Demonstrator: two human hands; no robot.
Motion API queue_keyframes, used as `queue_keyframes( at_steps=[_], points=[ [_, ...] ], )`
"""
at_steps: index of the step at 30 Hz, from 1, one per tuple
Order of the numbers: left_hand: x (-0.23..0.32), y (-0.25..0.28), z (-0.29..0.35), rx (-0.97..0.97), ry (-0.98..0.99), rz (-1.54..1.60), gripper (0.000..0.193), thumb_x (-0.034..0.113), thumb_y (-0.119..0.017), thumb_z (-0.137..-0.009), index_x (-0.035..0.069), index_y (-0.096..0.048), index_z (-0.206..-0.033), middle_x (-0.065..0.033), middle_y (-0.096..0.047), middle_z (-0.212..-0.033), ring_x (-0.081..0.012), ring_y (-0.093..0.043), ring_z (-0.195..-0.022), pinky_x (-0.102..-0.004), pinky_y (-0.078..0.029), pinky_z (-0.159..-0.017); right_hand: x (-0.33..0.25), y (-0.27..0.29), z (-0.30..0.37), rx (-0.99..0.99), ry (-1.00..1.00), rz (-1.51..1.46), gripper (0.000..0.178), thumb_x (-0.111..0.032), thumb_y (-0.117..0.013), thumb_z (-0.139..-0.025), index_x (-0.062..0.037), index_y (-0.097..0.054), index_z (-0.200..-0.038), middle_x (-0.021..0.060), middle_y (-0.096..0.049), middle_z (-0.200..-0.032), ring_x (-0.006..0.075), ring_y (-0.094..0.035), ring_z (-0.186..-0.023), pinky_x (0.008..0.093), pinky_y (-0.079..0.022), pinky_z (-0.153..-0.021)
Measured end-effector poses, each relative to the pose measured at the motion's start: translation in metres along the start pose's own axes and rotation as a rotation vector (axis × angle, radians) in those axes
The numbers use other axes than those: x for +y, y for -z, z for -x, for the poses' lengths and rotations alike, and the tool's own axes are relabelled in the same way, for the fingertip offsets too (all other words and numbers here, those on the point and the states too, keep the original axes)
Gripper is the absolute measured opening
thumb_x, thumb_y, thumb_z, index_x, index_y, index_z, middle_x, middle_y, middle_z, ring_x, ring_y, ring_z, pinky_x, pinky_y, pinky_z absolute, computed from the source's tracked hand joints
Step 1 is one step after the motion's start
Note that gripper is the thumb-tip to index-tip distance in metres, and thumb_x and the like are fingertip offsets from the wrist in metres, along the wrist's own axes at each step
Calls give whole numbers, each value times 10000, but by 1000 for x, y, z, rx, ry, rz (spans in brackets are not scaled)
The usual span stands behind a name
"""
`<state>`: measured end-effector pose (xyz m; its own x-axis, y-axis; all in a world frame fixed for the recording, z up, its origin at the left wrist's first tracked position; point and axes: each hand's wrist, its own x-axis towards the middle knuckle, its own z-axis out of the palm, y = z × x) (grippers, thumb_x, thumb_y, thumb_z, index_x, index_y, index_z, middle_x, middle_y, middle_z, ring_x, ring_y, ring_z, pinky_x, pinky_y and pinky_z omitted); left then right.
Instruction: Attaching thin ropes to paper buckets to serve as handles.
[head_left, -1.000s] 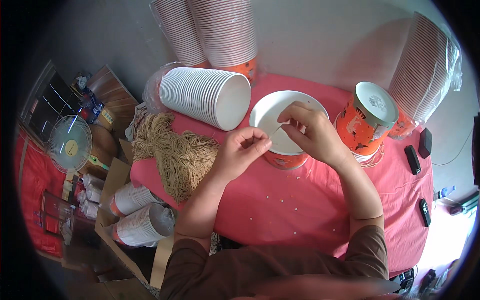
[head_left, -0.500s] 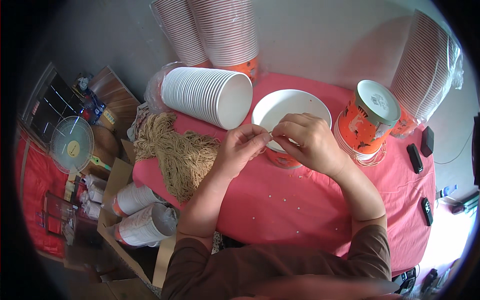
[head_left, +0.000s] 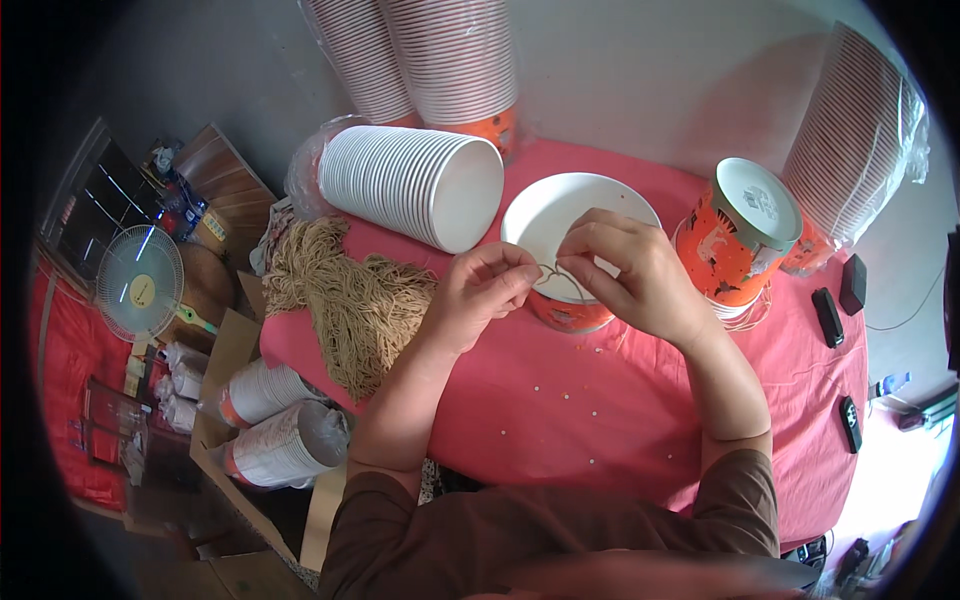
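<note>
A thin tan cord (head_left: 548, 269) runs between my two hands, in front of a white-lined orange paper bucket (head_left: 570, 192) standing upright on the table. The finger and thumb of my left hand (head_left: 482, 295) pinch one part of it. My right hand (head_left: 640, 280) grips another part, and a loose curve of cord hangs between them. My hands are over the bucket's near rim and hide part of it. Beside my left forearm lies a heap of tan cords (head_left: 365, 310). To the right, an orange bucket with a green rim (head_left: 735, 250) sits upside down on a white stack.
A nested stack of white buckets (head_left: 385, 185) lies on its side at the back left. Taller wrapped stacks (head_left: 450, 60) rise behind it, another (head_left: 850, 140) at the right. Small pale bits dot the red tablecloth (head_left: 560, 440). A cardboard box (head_left: 325, 520) stands left of the table.
My right hand has drawn slightly away from my left, and a looped length of cord now shows between them. The view has shifted slightly.
</note>
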<state>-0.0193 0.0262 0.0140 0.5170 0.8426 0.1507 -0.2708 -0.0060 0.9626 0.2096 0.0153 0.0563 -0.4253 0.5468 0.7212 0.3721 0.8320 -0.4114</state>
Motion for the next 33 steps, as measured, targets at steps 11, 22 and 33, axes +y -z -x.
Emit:
queue_keyframes(
  at_steps=[11,22,33],
  points=[
    [-1,-10,2,26,-81,-152,128,95,-647,-965,-6,-669,-1040,3,-639,-814,-35,-542,-697,-184,-421,-589,-1,-6,1,-72,-14,-14,68,10,-689,-839,8,-638,-885,113,-661,-831,273,-666,-710,357,-520,-607],
    [-9,-14,2,87,-216,-272,103,67,-698,-930,2,-672,-1006,25,-656,-823,-11,-555,-706,-175,-442,-608,1,-7,4,-133,-140,-124,52,2,-688,-864,6,-649,-898,94,-675,-839,208,-673,-753,327,-522,-649],
    [-12,-22,-1,213,-594,-770,123,-59,-662,-836,16,-627,-927,-11,-620,-776,-30,-512,-597,-209,-387,-515,3,-11,4,-213,-353,-277,139,-103,-613,-945,22,-674,-939,177,-690,-792,287,-678,-714,376,-508,-658]
  ],
)
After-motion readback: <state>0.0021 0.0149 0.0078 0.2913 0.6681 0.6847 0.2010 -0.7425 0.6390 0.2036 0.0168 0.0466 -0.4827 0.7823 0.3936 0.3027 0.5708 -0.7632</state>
